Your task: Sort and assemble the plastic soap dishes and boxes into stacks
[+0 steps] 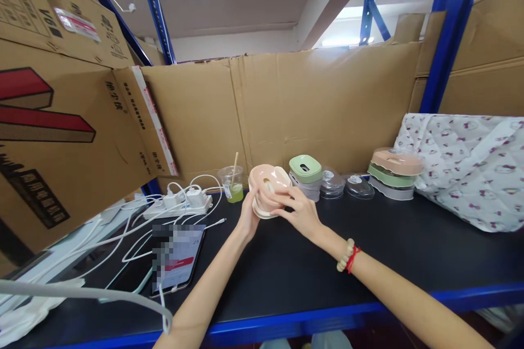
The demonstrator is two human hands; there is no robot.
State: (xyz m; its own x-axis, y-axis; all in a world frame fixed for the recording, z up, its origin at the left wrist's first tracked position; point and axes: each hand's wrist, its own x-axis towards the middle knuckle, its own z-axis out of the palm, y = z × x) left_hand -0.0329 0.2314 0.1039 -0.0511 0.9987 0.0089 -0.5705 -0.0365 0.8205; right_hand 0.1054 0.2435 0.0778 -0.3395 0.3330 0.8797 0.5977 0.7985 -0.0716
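Observation:
A pink and cream plastic piece (262, 175) with an oval hole in its top is held up over the black table, in front of the cardboard wall. My left hand (248, 215) grips its left side. The fingers of my right hand (301, 212) are closed on its right and front side, hiding part of it. Just behind and to the right stands a stack with a green lid (305, 168) over greyish pieces. Clear round containers (331, 184) and a darker one (359, 186) sit beside that stack.
Pink, green and grey pieces (395, 175) are stacked by a patterned quilted bag (470, 174) at right. A cup of green drink (234, 192) stands behind my left hand. At left lie a power strip (204, 207), white cables and a lit phone (186, 262).

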